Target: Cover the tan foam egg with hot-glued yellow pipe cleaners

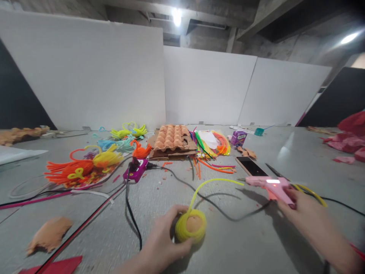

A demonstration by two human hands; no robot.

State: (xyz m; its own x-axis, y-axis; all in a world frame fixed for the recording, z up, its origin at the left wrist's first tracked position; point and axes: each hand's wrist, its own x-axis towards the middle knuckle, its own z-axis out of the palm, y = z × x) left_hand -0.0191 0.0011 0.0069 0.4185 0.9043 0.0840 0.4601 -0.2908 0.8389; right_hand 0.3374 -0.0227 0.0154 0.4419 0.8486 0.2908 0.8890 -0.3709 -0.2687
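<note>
At lower centre of the frame, our left hand (162, 236) curls half-closed around a coil of yellow pipe cleaner (182, 229), while at lower right our right hand (306, 217) grips a pink hot glue gun (270, 186).

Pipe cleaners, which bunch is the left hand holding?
The yellow coil under the left hand, wound around a tan ball, with one loose end arcing up. The other pipe cleaner heaps lie farther off, away from that hand.

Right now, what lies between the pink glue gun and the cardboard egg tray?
In the head view, a smartphone and loose orange pipe cleaners lie between the pink glue gun and the cardboard egg tray.
</note>
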